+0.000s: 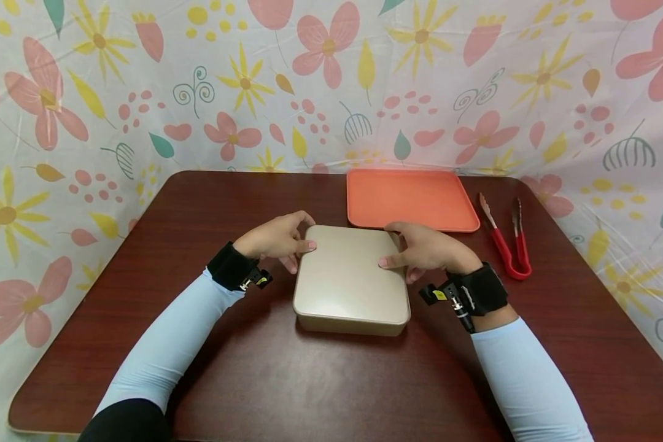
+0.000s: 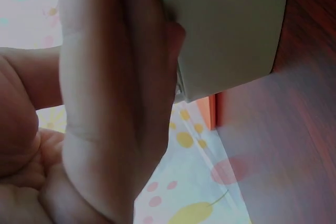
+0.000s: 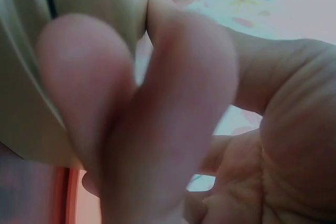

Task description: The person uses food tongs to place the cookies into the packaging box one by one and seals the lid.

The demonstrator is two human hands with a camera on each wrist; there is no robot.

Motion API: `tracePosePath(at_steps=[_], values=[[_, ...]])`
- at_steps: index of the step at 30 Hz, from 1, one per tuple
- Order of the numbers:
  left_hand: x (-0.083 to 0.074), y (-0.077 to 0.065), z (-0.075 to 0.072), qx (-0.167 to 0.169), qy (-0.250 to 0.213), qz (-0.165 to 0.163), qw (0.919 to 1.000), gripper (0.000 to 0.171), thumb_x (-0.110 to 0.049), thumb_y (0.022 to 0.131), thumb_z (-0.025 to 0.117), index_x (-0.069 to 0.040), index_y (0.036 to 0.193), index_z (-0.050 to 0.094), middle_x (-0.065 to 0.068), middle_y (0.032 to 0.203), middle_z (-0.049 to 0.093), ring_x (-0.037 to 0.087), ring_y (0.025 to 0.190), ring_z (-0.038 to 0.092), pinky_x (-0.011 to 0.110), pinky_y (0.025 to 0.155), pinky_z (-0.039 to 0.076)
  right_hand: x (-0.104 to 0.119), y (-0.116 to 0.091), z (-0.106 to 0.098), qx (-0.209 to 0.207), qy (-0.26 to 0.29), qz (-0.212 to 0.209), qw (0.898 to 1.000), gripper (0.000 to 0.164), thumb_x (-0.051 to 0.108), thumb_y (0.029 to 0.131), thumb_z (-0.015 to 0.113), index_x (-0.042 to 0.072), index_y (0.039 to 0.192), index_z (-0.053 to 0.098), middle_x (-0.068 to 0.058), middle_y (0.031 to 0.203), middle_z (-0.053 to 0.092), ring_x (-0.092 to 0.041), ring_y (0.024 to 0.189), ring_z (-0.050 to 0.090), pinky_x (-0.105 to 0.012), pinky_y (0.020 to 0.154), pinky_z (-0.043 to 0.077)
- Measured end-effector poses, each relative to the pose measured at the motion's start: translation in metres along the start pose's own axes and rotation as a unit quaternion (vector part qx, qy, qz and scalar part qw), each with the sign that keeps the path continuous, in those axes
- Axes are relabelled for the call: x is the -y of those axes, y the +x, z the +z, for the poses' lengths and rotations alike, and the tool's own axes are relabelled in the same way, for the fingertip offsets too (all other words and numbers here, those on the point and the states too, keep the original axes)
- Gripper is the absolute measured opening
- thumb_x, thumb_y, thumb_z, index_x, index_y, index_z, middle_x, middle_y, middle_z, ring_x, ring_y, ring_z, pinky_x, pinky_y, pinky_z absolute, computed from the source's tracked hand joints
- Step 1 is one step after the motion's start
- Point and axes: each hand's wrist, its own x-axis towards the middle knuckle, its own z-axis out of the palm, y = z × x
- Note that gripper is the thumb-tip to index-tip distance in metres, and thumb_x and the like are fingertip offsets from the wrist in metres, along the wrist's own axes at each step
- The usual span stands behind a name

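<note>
A beige rectangular box with a rounded-corner lid (image 1: 350, 276) sits on the brown table in the head view. At its far left corner my left hand (image 1: 276, 236) holds it, thumb on the lid's edge and other fingers down along the side. My right hand (image 1: 428, 248) grips the opposite edge, its thumb lying on the lid's top. In the left wrist view, fingers (image 2: 105, 77) lie against the box's plain side wall (image 2: 226, 30). The right wrist view shows blurred fingertips (image 3: 84, 61) close to the box (image 3: 26, 114). Whatever the box contains is hidden.
Behind the box, an orange tray (image 1: 409, 199) lies near the table's back edge. Red-handled tongs (image 1: 511, 252) rest with arms spread to the right of the tray. A flower-print cloth (image 1: 326, 80) hangs behind the brown table (image 1: 243, 374).
</note>
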Motion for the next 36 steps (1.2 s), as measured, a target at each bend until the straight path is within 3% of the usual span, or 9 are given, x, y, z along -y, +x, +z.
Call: tracePosePath(at_steps=[12,24,33,36], values=[[-0.0033,0.0010,0.0036,-0.018,0.003,-0.010,0.9998,0.050,-0.020,0.103,0.065,-0.008,0.145,0.041,0.021,0.097,0.062,0.032,0.062,0.072,0.052,0.069,0.064,-0.0022,0.0011,-0.0021,-0.008,-0.002,-0.001,1.000,0.085,0.022,0.096,0.076,0.000,0.159,0.024,-0.017,0.088,0.060,-0.021,0.054,0.062,-0.034,0.057,0.060],[-0.0030,0.0019,0.0075,-0.037,0.002,-0.016,0.9992,0.051,-0.023,0.103,0.066,-0.008,0.146,0.043,0.021,0.095,0.059,0.032,0.060,0.072,0.053,0.070,0.064,-0.0044,0.0016,-0.0022,0.005,-0.037,-0.033,0.999,0.084,0.023,0.102,0.068,-0.003,0.161,0.015,-0.013,0.068,0.062,-0.022,0.056,0.061,-0.034,0.057,0.058],[-0.0039,0.0027,0.0090,-0.036,0.016,-0.017,0.9991,0.052,-0.022,0.103,0.065,-0.005,0.148,0.043,0.021,0.096,0.060,0.030,0.059,0.072,0.054,0.071,0.064,-0.0061,0.0025,-0.0021,0.008,-0.041,-0.031,0.999,0.082,0.023,0.102,0.067,-0.001,0.162,0.016,-0.011,0.069,0.062,-0.025,0.059,0.063,-0.037,0.061,0.059],[-0.0050,0.0026,0.0085,-0.035,0.017,-0.017,0.9991,0.053,-0.021,0.103,0.066,-0.005,0.147,0.043,0.021,0.096,0.060,0.030,0.059,0.072,0.054,0.071,0.064,-0.0079,0.0030,-0.0028,0.007,-0.042,-0.031,0.999,0.081,0.023,0.103,0.067,0.000,0.162,0.017,-0.014,0.078,0.064,-0.025,0.062,0.064,-0.037,0.062,0.060]])
